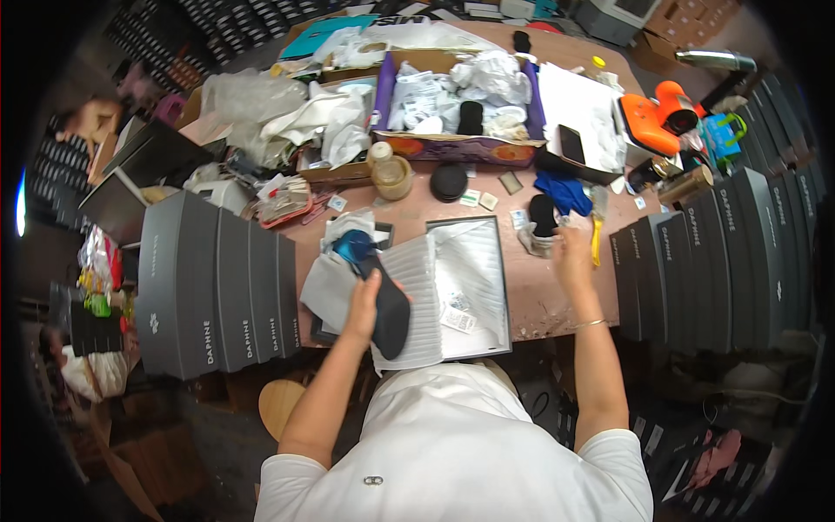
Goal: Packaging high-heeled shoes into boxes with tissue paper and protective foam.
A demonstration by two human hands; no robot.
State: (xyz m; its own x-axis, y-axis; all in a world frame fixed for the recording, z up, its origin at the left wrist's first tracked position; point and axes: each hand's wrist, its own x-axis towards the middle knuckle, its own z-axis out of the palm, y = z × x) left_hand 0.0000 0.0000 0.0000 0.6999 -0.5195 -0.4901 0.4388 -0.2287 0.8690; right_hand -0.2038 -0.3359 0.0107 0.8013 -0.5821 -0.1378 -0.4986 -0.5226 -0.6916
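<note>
My left hand (364, 306) is closed around a dark shoe (394, 317), its black sole turned up and a shiny blue part at its far end. Under the shoe, pale wrapping sheet (407, 270) spills from an open grey shoebox (503, 296), which has a white label inside. My right hand (572, 254) is on the right of the table, fingers drawn together by a small whitish dish or crumpled wrap (535, 242). A black rounded pad (542, 214) stands in it. What the right fingers grip is hidden. Grey tissue paper (330, 291) lies left of the shoe.
Grey shoeboxes (235, 287) stand in a row at left, more shoeboxes (731, 252) at right. Behind are a purple carton (457, 150) of crumpled paper, a jar (391, 178), a round black pad (449, 183), a blue cloth (565, 191), a phone (571, 143) and an orange tool (648, 126).
</note>
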